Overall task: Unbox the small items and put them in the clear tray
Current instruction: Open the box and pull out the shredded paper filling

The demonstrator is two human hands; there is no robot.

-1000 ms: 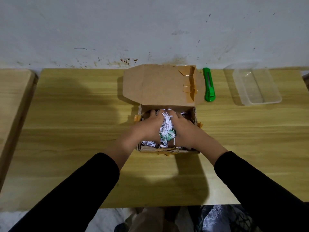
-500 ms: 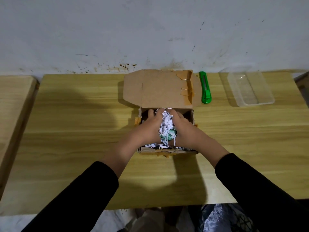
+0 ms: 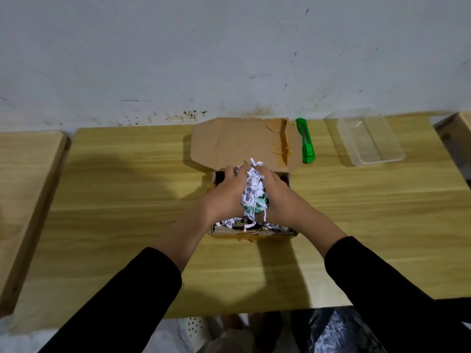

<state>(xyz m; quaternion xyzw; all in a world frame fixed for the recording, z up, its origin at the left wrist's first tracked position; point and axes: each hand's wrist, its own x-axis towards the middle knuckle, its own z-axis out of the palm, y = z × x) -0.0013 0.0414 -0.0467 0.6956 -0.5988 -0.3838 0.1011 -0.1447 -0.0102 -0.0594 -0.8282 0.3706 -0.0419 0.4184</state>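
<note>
An open cardboard box (image 3: 242, 143) sits mid-table with its lid folded back toward the wall. My left hand (image 3: 224, 197) and my right hand (image 3: 277, 200) are inside it, pressed together around a bundle of white shredded paper (image 3: 252, 192). A green item (image 3: 261, 205) shows through the shreds between my palms. More shreds lie in the box bottom. The clear tray (image 3: 369, 141) stands at the back right of the table with nothing visible inside it.
A green utility knife (image 3: 307, 141) lies between the box lid and the tray. The wooden table (image 3: 127, 200) ends at the wall behind. A second wooden surface (image 3: 25, 174) adjoins on the left, another corner at the far right.
My hands have gathered the shredded paper tighter and raised it a little above the box. The camera has tilted, shifting the table lower in view.
</note>
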